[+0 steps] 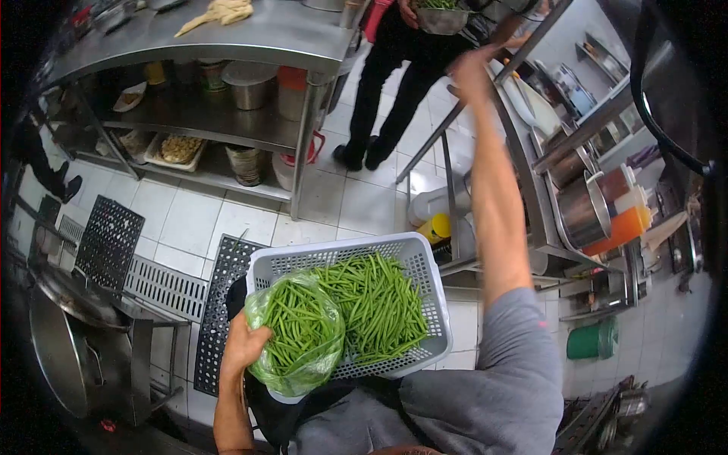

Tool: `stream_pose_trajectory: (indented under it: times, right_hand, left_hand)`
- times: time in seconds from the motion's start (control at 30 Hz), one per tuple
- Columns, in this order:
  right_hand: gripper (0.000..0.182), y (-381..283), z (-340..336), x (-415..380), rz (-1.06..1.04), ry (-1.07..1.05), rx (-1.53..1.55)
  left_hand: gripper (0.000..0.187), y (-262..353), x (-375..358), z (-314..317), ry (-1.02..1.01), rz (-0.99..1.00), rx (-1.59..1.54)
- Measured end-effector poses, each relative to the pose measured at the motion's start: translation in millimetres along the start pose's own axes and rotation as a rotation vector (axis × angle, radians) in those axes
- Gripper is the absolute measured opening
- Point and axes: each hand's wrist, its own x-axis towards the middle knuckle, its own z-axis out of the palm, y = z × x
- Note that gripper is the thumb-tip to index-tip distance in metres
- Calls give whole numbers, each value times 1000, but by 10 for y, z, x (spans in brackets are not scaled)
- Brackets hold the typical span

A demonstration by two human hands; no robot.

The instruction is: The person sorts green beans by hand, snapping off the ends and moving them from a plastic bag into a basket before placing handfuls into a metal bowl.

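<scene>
My left hand point(244, 341) is closed at the left side of a clear plastic bag point(303, 371) full of green beans, its thumb over the bag's edge. The bag sits in the left part of a grey perforated plastic basket point(444, 322), held close in front of my body. Loose green beans point(379, 303) fill the basket's middle and right. My right arm is stretched far forward. Smeared by motion, my right hand point(472, 72) is beside the upper end of the steel counter on the right, and its fingers cannot be made out.
A steel worktable point(280, 38) with loaded shelves stands ahead on the left. Beyond my right hand, another person point(394, 61) holds a metal bowl point(442, 21) of greens. Black rubber mats point(216, 303) lie on the tiles. Pots and containers point(618, 205) line the right counter.
</scene>
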Motion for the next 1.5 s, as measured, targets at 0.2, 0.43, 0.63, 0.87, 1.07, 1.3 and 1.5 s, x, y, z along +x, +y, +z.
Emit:
stream_pose_trajectory:
  times: [0.2,0.43,0.63,0.87,1.07,1.3,1.5]
  right_hand:
    - [43,-351,2012,-1531,-248,-248,308]
    - [41,-334,1631,-2332,-225,-495,987]
    - [43,-495,1275,-2715,-84,-549,1001]
    - [41,-454,696,-2859,18,-448,838]
    - [41,-419,886,-2955,-41,-207,823]
    - [36,-759,1139,-2960,-1,-418,910]
    - [38,-799,1111,-2965,-49,-420,945]
  left_hand:
    - [41,-139,-449,80,175,19,9]
    - [42,14,-580,356,338,30,41]
    - [39,-91,-579,220,278,72,100]
    - [41,-149,-551,261,305,63,103]
    - [39,-87,-475,202,297,56,158]
    - [48,-263,-569,154,557,-84,100]
    - [76,58,-758,117,412,-307,699]
